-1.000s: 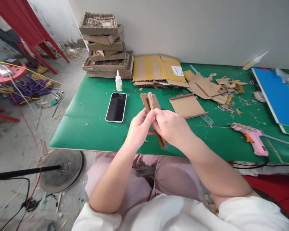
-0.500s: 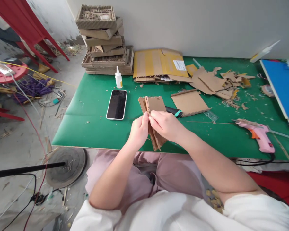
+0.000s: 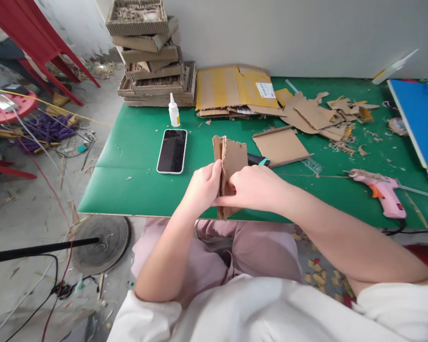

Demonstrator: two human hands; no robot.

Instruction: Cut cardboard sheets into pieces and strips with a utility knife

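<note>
A folded piece of cardboard (image 3: 237, 154) stands nearly upright over the front part of the green table, its torn edges facing up. My left hand (image 3: 204, 184) grips it from the left, thumb pressed along the fold. From the right, my right hand (image 3: 255, 187) holds the same cardboard, fingers curled against its face and the thumb stretched across its lower part. Just behind lies a black and teal cutter handle (image 3: 258, 160), partly hidden by the cardboard. A flat cardboard tray piece (image 3: 281, 146) with raised edges rests beyond the cutter.
Left of my hands lie a phone (image 3: 171, 151) and a small glue bottle (image 3: 174, 111). Cardboard trays (image 3: 146, 66) are stacked at the back left beside a flattened yellow-taped box (image 3: 231, 90). Cardboard scraps (image 3: 314, 114), a pink glue gun (image 3: 381, 192) and a blue board (image 3: 421, 123) occupy the right.
The cardboard has turned more upright. My right hand has slid lower along it, its thumb now extended across toward my left hand. The view has shifted slightly.
</note>
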